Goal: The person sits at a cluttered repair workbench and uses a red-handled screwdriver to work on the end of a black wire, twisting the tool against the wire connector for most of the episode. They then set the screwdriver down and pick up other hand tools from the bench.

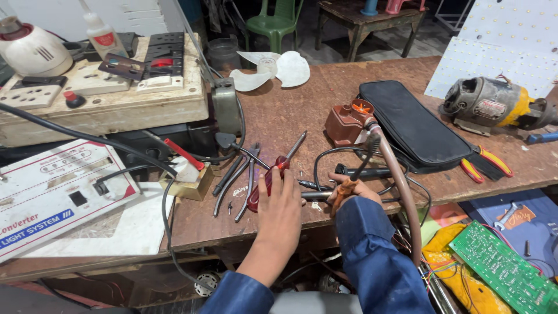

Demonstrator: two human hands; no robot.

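At a cluttered workbench (pixel 302 116), a person's left hand (pixel 281 200) lies flat, fingers together, over the red handle of a screwdriver (pixel 273 174), seemingly at the moment of picking it up; closing the fingers round the handle looks like the move this calls for. The screwdriver lies on the bench at the hand's 12 o'clock, its long axis running diagonally, tip pointing toward 1 o'clock. The right hand (pixel 351 192), at the left hand's 3 o'clock, is closed around an orange-handled tool (pixel 343 195). Dark pliers (pixel 238 174) lie at the left hand's 10 o'clock; a black pouch (pixel 412 125) and a brown hose (pixel 401 192) sit toward 2 o'clock.
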